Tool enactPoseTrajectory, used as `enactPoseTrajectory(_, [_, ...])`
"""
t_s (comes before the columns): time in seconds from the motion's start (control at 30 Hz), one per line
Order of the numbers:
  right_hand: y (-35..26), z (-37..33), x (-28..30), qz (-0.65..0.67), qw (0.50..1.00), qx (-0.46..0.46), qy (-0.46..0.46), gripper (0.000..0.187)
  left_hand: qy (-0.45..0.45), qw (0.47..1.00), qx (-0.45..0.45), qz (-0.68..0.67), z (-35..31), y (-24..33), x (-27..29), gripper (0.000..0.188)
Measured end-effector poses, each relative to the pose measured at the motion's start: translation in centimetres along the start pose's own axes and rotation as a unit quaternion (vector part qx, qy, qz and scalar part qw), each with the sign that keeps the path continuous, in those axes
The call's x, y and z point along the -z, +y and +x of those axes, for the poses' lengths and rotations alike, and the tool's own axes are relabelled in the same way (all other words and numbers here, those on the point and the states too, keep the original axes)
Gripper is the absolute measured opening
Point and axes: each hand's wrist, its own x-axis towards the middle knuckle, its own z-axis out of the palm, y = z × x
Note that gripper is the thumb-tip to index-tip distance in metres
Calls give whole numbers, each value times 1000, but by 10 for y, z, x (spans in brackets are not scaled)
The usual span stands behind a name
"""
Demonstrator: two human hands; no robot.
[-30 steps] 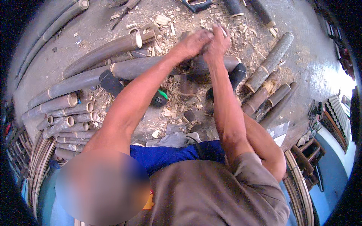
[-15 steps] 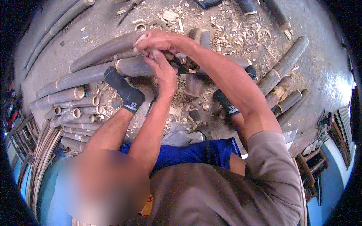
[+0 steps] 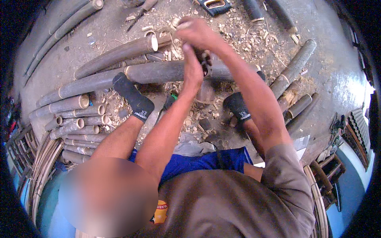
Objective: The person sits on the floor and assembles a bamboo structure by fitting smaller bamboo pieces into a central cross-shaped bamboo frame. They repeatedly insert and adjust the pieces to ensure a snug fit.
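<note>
A long brown bamboo pole lies crosswise on the floor in front of me, near my feet. My left hand is at the pole's middle, thumb pointing up and fingers curled round something dark and shaded that I cannot make out. Just above and beyond it, my right hand is closed in a fist, blurred by motion; what it grips is hidden. Behind the pole lies a thick bamboo length with a pale cut end. Under the pole, a short bamboo block partly shows.
Cut bamboo pieces are stacked at left, with thin strips below. More bamboo lies at right. Wood chips litter the floor. A handsaw and a wooden-handled blade lie at the far side. My socked feet flank the work.
Both hands have shifted right along the pole, the right one also rising farther away. The thick bamboo length's cut end, earlier covered by my right hand, now shows.
</note>
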Motion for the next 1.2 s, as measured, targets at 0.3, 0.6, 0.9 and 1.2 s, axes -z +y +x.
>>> enactPoseTrajectory(0.3, [-135,-178,77,-578,807,-110,40,41,-341,859,-133,359,40,101,-37,89])
enactPoseTrajectory(0.6, [-31,-245,-105,286,895,-222,260,43,-224,678,-288,638,25,-2,110,96])
enactPoseTrajectory(0.9, [-29,-204,-187,182,848,-298,399,38,-307,700,-155,626,34,18,100,100])
enactPoseTrajectory(1.2, [-18,-220,-54,-81,951,-282,92,47,-131,713,-122,678,12,15,72,101])
